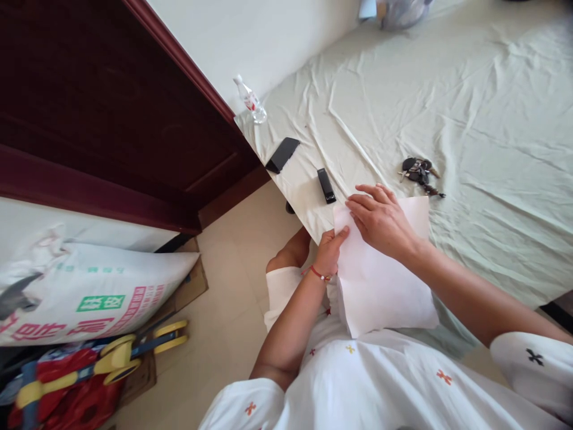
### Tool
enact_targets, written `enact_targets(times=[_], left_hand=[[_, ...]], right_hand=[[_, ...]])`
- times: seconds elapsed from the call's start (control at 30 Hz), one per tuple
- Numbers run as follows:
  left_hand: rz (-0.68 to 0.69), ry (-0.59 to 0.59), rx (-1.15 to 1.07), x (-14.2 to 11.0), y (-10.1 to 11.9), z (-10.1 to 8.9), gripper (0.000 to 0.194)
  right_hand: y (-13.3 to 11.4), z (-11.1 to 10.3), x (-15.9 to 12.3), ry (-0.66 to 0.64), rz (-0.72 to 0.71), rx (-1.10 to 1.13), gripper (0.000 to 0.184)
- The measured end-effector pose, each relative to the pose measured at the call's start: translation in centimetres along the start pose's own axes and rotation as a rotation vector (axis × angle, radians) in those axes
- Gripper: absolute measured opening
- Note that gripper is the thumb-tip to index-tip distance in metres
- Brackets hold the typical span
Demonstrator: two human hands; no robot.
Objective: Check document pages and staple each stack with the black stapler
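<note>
A white sheet of paper [380, 286] lies over the edge of a bed covered with a pale green bedsheet [470, 107], its lower part hanging toward my lap. My left hand [330, 251] pinches the paper's left edge near the top corner; a red string bracelet is on that wrist. My right hand [380, 218] rests flat on the upper part of the paper, fingers stretched out and pressing down.
On the bed lie a black lighter-like bar [326, 185], a black phone [283, 154], a bunch of keys [419, 173] and a small plastic bottle [250, 101]. A dark red wooden door [111, 107] stands left. A printed sack [89, 292] and a toy [89, 370] sit on the floor.
</note>
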State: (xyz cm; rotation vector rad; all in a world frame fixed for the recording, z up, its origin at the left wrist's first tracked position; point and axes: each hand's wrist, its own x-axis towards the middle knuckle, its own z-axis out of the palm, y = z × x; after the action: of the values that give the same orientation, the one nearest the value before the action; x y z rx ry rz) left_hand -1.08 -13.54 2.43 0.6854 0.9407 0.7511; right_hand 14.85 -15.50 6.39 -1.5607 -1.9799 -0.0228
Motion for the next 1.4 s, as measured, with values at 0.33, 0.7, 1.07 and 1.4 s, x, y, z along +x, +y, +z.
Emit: enact_targets(times=[0.33,0.7,1.07,1.4], left_hand=[[0.003,-0.029,0.041,0.6,-0.3,-0.6,0.061],[0.001,-0.029,0.037,0.9,0.0,-0.8,0.056],[0.068,-0.123,0.199,1.3,-1.2,-1.8,0.058],[-0.102,-0.188,0.419,-2.9,-2.8,-3.9,0.073]], right_hand=[[0.2,0.0,0.1,-0.073,0.024,-0.023,0.042],[0.4,0.5,-0.2,-0.120,-0.024,-0.037,0.041],[2.9,0.1,1.7,-0.212,0.004,0.262,0.034],[4.8,-0.7,6.8,-0.151,-0.015,0.369,0.037]])
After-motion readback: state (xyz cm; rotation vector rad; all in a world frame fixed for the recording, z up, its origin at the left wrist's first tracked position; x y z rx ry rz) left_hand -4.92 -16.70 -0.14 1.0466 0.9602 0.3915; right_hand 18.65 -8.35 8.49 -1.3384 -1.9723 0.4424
